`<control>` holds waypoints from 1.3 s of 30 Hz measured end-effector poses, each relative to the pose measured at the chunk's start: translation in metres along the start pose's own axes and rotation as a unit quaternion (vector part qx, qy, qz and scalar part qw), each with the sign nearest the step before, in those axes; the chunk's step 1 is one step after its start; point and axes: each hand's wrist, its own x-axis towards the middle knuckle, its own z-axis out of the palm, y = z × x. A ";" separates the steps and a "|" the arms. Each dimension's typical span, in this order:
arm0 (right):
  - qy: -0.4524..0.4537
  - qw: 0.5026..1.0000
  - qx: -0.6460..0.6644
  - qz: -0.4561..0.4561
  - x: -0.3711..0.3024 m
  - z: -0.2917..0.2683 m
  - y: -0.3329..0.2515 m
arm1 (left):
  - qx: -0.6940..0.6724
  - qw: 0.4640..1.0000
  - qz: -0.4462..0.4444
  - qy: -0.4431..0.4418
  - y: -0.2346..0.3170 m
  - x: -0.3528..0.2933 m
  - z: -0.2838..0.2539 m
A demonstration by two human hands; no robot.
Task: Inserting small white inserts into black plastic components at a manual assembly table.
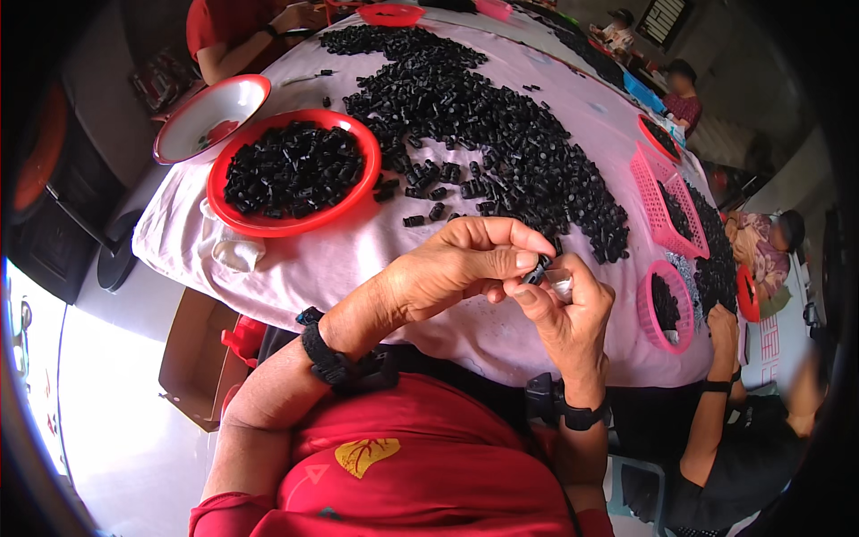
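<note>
In front of my chest, above the table's near edge, my two hands meet at a small black cylindrical part [537,270]. My left hand [456,267] pinches it between thumb and forefinger. My right hand [573,313] is closed on the same part from the other side, with its thumb pressed near it. A small whitish, see-through piece [560,283] shows between the right thumb and forefinger; its kind is unclear. Just beyond my fingers spreads a large pile of similar black parts [501,134] on the pink cloth [358,277].
A red basin [376,183] full of black parts stands at the left, beside a white, red-rimmed basin [183,134]. Pink baskets [658,210] are on the right. A co-worker's hand [723,327] reaches in there; other people sit around the table. A cardboard box [183,380] is at lower left.
</note>
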 end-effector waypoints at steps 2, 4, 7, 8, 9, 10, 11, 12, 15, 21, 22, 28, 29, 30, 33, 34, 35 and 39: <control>-0.007 1.000 -0.011 0.000 0.000 -0.001 0.000 | -0.007 1.000 -0.003 -0.001 -0.001 0.000 0.000; -0.004 1.000 0.000 -0.001 0.001 0.001 -0.001 | -0.014 1.000 -0.005 -0.001 -0.002 0.001 0.000; -0.006 1.000 -0.013 0.000 0.001 0.000 -0.003 | -0.021 1.000 0.002 -0.008 -0.004 0.001 -0.002; -0.006 1.000 -0.014 0.000 0.001 0.000 -0.003 | -0.020 1.000 -0.001 -0.003 -0.004 0.001 -0.001; -0.005 1.000 -0.015 0.001 0.001 0.000 -0.003 | -0.019 1.000 -0.002 0.003 -0.004 0.001 -0.001; -0.005 1.000 -0.017 0.001 0.001 0.000 -0.003 | -0.019 1.000 -0.003 0.003 -0.003 0.000 0.000; -0.004 1.000 -0.017 0.002 0.001 0.000 -0.002 | -0.022 1.000 -0.005 0.003 -0.002 0.000 0.000; -0.003 0.999 -0.033 0.000 0.001 -0.001 -0.002 | -0.025 1.000 -0.007 0.003 -0.002 0.000 0.001; -0.001 0.999 -0.051 -0.003 0.001 -0.001 -0.002 | -0.025 1.000 -0.013 0.006 -0.001 0.000 0.001; -0.005 0.998 -0.063 -0.013 0.001 0.002 -0.002 | -0.012 1.000 -0.006 0.001 -0.003 0.000 -0.002; 0.002 0.998 -0.060 -0.021 0.001 0.002 -0.003 | -0.012 1.000 -0.007 0.000 -0.003 0.000 -0.002; -0.003 0.998 -0.060 -0.024 0.001 0.002 -0.005 | -0.028 1.000 -0.013 0.001 -0.004 0.000 -0.003; -0.004 0.998 -0.060 -0.024 0.001 0.001 -0.005 | -0.027 1.000 -0.013 -0.001 -0.004 0.000 -0.004; -0.008 0.997 -0.072 -0.020 0.001 0.000 -0.005 | -0.027 1.000 -0.013 -0.004 -0.004 0.000 -0.004; -0.011 0.997 -0.068 -0.022 0.002 0.002 -0.006 | -0.022 1.000 -0.015 0.011 -0.003 0.000 -0.001; -0.011 0.998 -0.051 -0.028 0.002 0.003 -0.007 | -0.022 1.000 -0.015 0.010 -0.003 0.000 -0.001; -0.010 0.998 -0.052 -0.028 0.002 0.003 -0.008 | -0.023 1.000 -0.018 0.010 -0.002 0.000 0.000; 0.012 0.999 -0.033 -0.033 0.000 0.002 -0.011 | -0.026 0.999 -0.018 0.018 0.000 -0.001 0.000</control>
